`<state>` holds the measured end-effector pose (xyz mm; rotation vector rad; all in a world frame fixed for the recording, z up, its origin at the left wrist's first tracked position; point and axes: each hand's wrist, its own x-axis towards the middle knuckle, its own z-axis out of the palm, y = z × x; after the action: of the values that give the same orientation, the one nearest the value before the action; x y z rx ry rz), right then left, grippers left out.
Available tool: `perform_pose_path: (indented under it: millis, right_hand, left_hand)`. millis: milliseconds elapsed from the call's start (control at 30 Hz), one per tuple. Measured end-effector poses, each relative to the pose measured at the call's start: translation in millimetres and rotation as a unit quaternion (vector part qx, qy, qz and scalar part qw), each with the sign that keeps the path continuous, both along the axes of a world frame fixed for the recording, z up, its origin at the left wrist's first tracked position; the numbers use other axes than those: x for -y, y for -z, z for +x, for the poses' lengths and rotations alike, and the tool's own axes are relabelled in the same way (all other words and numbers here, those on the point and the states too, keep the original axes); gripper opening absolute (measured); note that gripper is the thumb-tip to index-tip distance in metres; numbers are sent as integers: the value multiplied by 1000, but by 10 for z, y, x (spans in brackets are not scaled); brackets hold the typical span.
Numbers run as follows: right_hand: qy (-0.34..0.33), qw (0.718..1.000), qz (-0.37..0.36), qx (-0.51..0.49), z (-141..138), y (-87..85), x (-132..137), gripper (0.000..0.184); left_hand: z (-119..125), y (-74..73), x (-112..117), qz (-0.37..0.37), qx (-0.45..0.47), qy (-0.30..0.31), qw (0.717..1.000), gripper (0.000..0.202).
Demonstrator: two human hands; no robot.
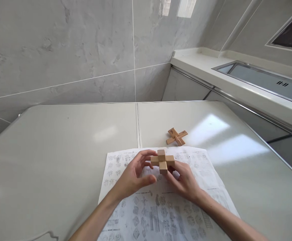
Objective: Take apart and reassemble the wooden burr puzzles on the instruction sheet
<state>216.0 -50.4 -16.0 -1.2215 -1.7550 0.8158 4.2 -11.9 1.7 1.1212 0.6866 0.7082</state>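
Observation:
A small wooden cross-shaped puzzle (162, 161) is held up just above a printed instruction sheet (161, 207). My right hand (183, 180) grips it from below and behind, fingers closed on its lower bars. My left hand (133, 174) curls beside it on the left, fingertips touching the puzzle's left bar, thumb out underneath. Further back on the table lie loose wooden puzzle pieces (176, 137), crossed over one another, untouched by either hand.
The pale table (60, 150) has a seam down its middle and ends at a grey tiled wall. To the right runs a white counter (236, 83) with a sunken steel sink (269, 80). A gap separates table and counter.

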Motion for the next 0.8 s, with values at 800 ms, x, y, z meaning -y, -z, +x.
perform_pose_path:
  millis: [800]
  right_hand:
    - [-93,949,-225,-202,24,-140,-28,42]
  left_hand:
    - [5,22,20,63,-45,7,997,73]
